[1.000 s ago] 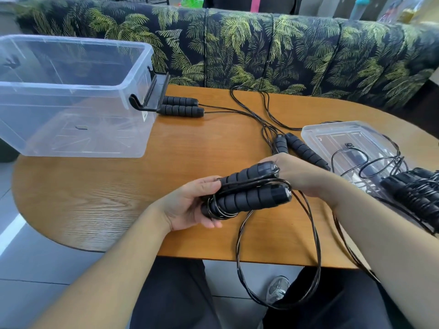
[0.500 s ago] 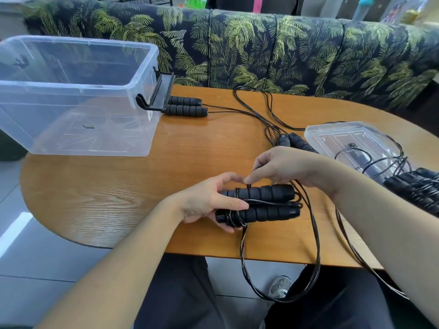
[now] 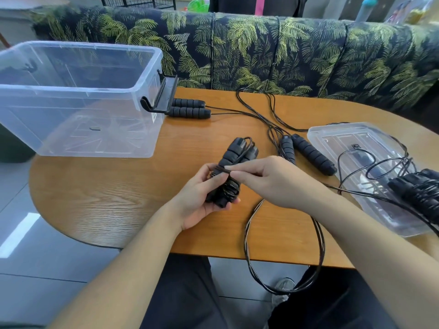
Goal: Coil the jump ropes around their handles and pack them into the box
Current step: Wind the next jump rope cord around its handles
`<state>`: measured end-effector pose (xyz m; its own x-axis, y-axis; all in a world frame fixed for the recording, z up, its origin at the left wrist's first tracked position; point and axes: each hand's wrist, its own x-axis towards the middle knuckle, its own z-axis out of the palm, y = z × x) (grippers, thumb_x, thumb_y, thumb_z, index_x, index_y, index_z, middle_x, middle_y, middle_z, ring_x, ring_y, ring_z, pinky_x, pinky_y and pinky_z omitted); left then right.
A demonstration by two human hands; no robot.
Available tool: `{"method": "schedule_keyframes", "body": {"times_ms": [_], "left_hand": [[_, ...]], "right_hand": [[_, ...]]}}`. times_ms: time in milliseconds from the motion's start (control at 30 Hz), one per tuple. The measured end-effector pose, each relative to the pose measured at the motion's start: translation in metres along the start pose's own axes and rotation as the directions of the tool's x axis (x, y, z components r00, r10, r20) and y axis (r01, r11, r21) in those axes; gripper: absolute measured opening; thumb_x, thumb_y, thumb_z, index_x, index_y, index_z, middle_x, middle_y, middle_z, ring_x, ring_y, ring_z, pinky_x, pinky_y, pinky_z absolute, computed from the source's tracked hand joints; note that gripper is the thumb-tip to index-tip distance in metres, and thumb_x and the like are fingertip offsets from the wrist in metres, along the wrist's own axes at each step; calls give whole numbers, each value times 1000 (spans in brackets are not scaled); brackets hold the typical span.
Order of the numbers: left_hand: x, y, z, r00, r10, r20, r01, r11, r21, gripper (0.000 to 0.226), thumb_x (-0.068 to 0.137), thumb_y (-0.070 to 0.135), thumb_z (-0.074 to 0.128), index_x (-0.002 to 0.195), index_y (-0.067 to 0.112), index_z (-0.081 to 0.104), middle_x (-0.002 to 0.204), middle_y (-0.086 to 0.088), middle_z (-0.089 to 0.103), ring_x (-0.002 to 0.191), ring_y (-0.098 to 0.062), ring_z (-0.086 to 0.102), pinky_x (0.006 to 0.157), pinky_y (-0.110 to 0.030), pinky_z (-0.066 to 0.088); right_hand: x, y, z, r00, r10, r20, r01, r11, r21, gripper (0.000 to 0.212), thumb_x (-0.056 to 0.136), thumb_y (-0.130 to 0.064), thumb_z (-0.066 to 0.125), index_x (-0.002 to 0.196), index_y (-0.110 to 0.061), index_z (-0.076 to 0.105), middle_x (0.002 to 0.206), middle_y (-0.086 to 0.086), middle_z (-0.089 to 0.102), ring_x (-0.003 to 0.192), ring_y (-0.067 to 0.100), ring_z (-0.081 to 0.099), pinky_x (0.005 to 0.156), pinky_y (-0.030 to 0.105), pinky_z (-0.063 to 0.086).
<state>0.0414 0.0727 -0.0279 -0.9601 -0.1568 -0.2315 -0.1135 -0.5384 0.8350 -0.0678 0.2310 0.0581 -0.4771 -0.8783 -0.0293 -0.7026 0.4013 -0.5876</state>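
My left hand (image 3: 202,200) grips a pair of black foam jump-rope handles (image 3: 237,153) held together, pointing away from me, with several turns of black cord wound around their lower half. My right hand (image 3: 268,179) pinches that cord right at the handles. The loose rest of the cord (image 3: 285,257) loops down over the table's near edge. The clear plastic box (image 3: 78,98) stands open at the far left. Another pair of handles (image 3: 187,109) lies beside the box, and a further pair (image 3: 308,153) lies at centre right.
A clear lid (image 3: 332,136) lies upside down at the right with a coiled rope bundle (image 3: 420,193) and loose cord on it. Cords trail across the wooden table (image 3: 95,198). A palm-print sofa back runs behind the table.
The handles turned from lying crosswise to pointing away from me. My right hand brought the cord around them and now pinches it at the handles; the hanging loop is shorter.
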Motion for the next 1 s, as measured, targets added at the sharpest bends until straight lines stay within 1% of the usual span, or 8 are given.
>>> {"method": "schedule_keyframes", "body": {"times_ms": [67, 133, 233, 333, 433, 567, 833, 1000], "left_hand": [[1, -1, -4, 999, 37, -9, -37, 999, -27, 56, 90, 17, 71, 141, 21, 47, 104, -24, 66, 87, -40, 68, 63, -36, 57], [2, -3, -4, 998, 59, -4, -59, 998, 6, 60, 87, 14, 72, 142, 22, 49, 105, -23, 65, 87, -37, 67, 63, -36, 55], [2, -4, -3, 994, 112, 14, -113, 993, 20, 56, 81, 11, 81, 131, 13, 55, 101, -18, 63, 81, -29, 65, 62, -33, 52], [1, -3, -4, 989, 145, 35, -144, 989, -25, 75, 69, 37, 93, 126, 10, 54, 95, -13, 63, 77, -25, 62, 61, -30, 51], [3, -4, 0, 989, 149, 0, -149, 989, -11, 91, 77, 59, 78, 138, 0, 47, 94, -13, 61, 74, -23, 60, 59, -29, 48], [0, -2, -3, 989, 137, -56, -141, 987, -79, 60, 91, 50, 63, 129, 4, 58, 93, -14, 62, 73, -23, 61, 57, -28, 49], [-3, 1, -7, 984, 135, 114, -122, 987, -108, 65, 75, 52, 82, 121, 10, 65, 95, -12, 66, 74, -27, 64, 55, -28, 50], [-5, 0, -10, 967, 132, 217, -116, 990, -84, 51, 80, 53, 76, 112, 14, 72, 91, -10, 67, 65, -24, 63, 48, -25, 46]], "right_hand": [[-5, 7, 3, 998, -10, -55, 15, 995, 102, 24, 99, -47, 56, 119, -47, 70, 87, -20, 75, 70, 8, 68, 65, 29, 55], [-12, 11, 5, 998, 3, -68, 9, 985, 173, 23, 99, -43, 58, 117, -43, 71, 72, -32, 67, 63, 3, 64, 61, 22, 52], [-24, 18, 9, 998, 33, -53, -21, 974, 224, 21, 102, -37, 54, 112, -35, 72, 52, -26, 57, 48, -1, 49, 55, 13, 39], [-28, 24, 13, 999, 47, 15, -49, 961, 273, 18, 101, -40, 54, 95, -41, 71, 55, -10, 57, 48, 1, 48, 62, 21, 45], [-26, 33, 14, 992, 118, 44, -126, 940, 317, 23, 93, -49, 62, 81, -35, 76, 53, -6, 54, 50, 8, 47, 80, 39, 56], [-26, 39, 12, 982, 186, 40, -190, 945, 265, 47, 83, -66, 60, 70, -23, 74, 52, -2, 43, 50, 14, 38, 57, 29, 38], [-27, 57, -10, 965, 181, 192, -255, 826, 503, 24, 96, -44, 61, 96, -23, 73, 69, 4, 39, 55, 12, 32, 47, 22, 26], [-19, 61, -14, 908, 397, 136, -415, 805, 425, 54, 63, -69, 77, 57, -24, 47, 55, -2, 32, 48, 14, 26, 47, 24, 22]]}}
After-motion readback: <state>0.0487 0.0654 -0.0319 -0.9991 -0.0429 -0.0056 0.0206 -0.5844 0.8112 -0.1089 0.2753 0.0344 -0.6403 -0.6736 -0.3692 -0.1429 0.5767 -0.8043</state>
